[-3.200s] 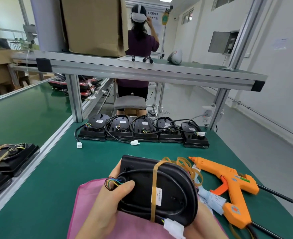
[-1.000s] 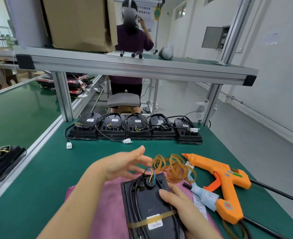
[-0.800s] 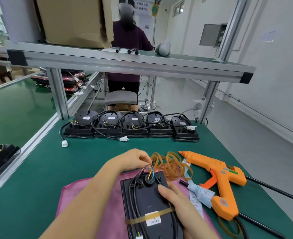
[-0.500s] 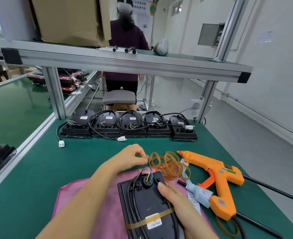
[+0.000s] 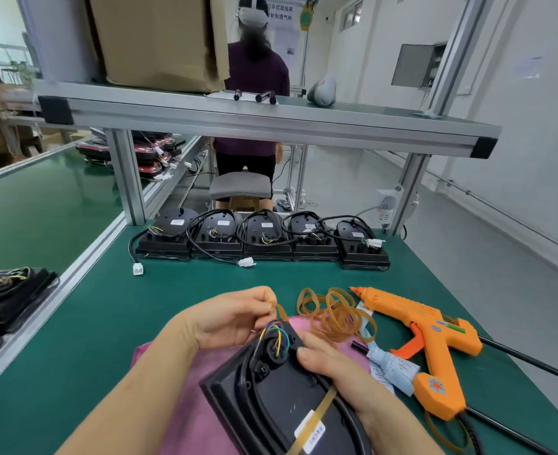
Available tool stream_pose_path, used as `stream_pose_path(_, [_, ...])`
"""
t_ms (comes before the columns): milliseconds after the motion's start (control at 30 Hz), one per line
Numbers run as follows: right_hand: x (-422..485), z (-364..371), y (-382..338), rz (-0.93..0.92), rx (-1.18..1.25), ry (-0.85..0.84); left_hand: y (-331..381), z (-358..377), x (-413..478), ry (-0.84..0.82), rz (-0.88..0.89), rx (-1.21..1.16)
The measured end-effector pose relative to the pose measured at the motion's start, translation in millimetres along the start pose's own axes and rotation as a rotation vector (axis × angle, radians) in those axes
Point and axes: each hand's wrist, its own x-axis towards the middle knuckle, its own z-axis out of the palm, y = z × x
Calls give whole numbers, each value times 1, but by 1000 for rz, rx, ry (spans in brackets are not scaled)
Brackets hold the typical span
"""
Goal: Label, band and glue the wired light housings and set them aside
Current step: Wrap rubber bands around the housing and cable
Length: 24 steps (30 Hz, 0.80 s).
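A black light housing [image 5: 271, 399] lies tilted on a pink cloth [image 5: 189, 418], with coloured wires at its far end, one tan rubber band around its body and a white label under the band. My right hand [image 5: 333, 369] grips the housing's right side near the wires. My left hand [image 5: 235, 318] pinches a second tan rubber band [image 5: 280, 311] just beyond the wire end. A loose pile of rubber bands [image 5: 333, 315] lies right of my hands. An orange glue gun [image 5: 431, 343] rests farther right.
Several wired housings [image 5: 264, 239] stand in a row at the table's far edge, with white connectors in front. More banded housings [image 5: 5, 297] sit on the left belt. Label strips [image 5: 392, 366] lie by the glue gun. A person stands beyond the shelf frame.
My left hand closed on a rubber band from the pile and drew it to the housing's wire end. The housing's far end has tilted up under my right hand.
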Motion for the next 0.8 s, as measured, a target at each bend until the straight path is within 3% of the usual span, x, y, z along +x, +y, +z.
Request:
stream_pose_path(33, [-1,5,-4,41,-57,58,-2,1,0,21,-7,6])
stream_pose_path(100, [-19,2,10,-49,159,85,-6,6,0,77,-26,10])
stream_pose_path(167, [-15,7,3,21,-32,132,-10,11,-1,132,-27,3])
stream_pose_path(267, [-11,4,13,-49,-65,82,-12,15,-4,213,25,35])
stream_pose_path(300, [-4,8,4,47,2,122,-10,16,-5,239,51,44])
stream_pose_path(433, [-5,2,10,-4,-4,98,6,19,-9,313,124,95])
stream_pose_path(700, [-4,9,4,1,-45,217,34,48,-31,216,168,655])
stream_pose_path(800, [-5,8,4,-61,-8,306,34,48,-42,262,209,716])
